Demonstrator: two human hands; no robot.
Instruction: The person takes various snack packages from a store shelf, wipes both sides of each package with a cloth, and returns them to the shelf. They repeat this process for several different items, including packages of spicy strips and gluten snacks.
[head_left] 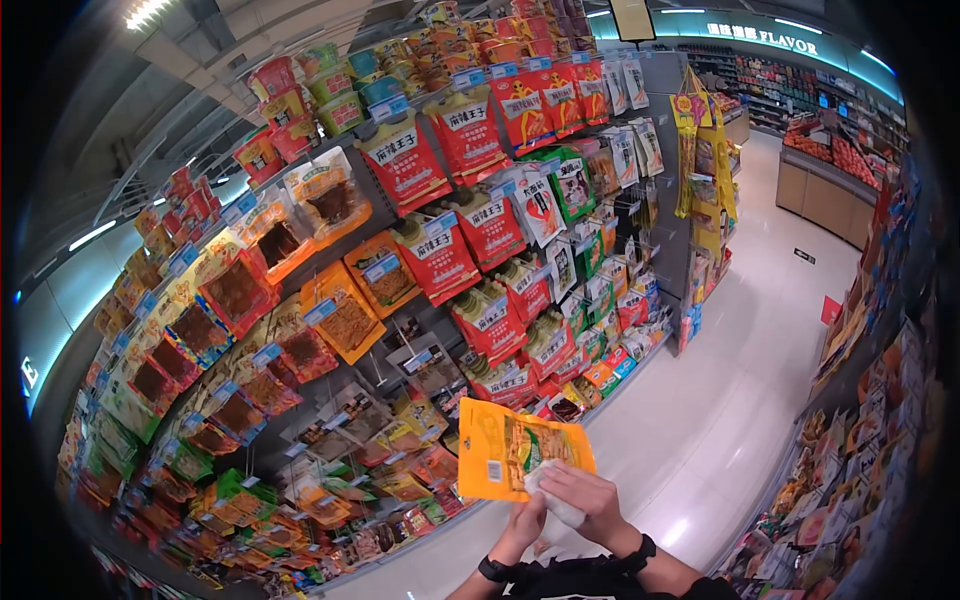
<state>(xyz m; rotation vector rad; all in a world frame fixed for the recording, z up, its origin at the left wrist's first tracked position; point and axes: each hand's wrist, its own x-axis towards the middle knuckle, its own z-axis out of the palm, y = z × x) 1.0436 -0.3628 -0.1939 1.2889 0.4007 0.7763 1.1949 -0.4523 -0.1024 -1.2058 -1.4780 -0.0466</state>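
Note:
An orange snack packet [486, 440] is held low in the middle of the view, tilted, with a barcode label on its left part. My right hand [582, 492] presses a crumpled white cloth or tissue [556, 508] against the packet's face. From below, my left hand [526, 522] grips the packet's lower edge beside the cloth, its fingers partly hidden. Dark bands are on both wrists.
Hanging snack packets [465, 130] fill the shelf wall ahead and to the left, with cups [275, 76] on top. A tiled aisle [730, 370] runs to the right. More packets [800, 510] line the lower right, and a produce stand [825, 190] is farther back.

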